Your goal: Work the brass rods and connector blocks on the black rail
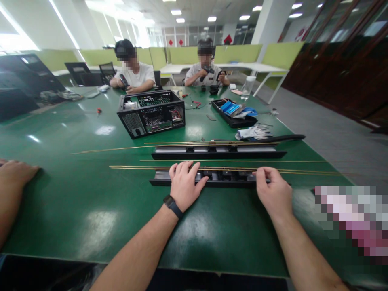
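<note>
My left hand (185,185), with a dark watch (173,205) on its wrist, lies with fingers spread over the nearer long black trough-shaped strip (228,184). Thin brass-coloured rods (130,167) run lengthwise over this strip and past both its ends; the left fingertips reach across them. At the strip's right end, my right hand (274,192) is closed in a pinch around one or more of the rods; exactly how many is hidden. Just behind, a second black strip (218,155) lies parallel, with more brass-coloured rods (106,150) along its back edge.
An open black computer case (151,117) stands beyond the strips. Right of it are a black tray (235,122) with blue packets, and white gloves (254,132). Another person's hand (18,171) rests at the left edge. Two people (138,74) sit across the green table (75,190).
</note>
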{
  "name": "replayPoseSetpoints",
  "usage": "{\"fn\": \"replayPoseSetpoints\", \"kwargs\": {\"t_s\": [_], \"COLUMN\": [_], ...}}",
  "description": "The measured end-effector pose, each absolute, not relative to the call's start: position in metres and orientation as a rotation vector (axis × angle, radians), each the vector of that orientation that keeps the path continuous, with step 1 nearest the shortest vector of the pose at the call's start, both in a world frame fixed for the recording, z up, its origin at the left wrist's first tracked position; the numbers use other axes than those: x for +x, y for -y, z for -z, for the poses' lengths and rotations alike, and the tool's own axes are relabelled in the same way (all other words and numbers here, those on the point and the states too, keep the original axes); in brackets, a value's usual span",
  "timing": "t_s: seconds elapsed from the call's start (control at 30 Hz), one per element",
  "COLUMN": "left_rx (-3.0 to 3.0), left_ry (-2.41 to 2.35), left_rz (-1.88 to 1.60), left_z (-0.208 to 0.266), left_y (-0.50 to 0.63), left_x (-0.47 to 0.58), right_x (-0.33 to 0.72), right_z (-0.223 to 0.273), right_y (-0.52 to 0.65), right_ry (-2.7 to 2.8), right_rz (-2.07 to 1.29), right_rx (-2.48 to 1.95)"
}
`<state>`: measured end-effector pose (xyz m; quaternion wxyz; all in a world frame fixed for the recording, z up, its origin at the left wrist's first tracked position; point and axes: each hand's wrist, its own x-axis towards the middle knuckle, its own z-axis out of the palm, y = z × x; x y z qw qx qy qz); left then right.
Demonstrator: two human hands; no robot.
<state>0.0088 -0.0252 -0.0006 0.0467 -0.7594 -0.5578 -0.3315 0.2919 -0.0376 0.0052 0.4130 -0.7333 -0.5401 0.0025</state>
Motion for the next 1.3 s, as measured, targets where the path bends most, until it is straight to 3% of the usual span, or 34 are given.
{"fn": "replayPoseSetpoints", "kwargs": {"t_s": [1.3], "left_rx": [-2.325], "left_ry": [1.715], "left_rz": [1.003], "left_z": [-0.0011], "left_y": [0.026], "left_x": [0.009], "right_x": [0.2927], "right_z": [-0.0075], "right_y": [0.0386], "right_ry": [1.291], "right_rz": [0.057], "right_rx": [-1.876]}}
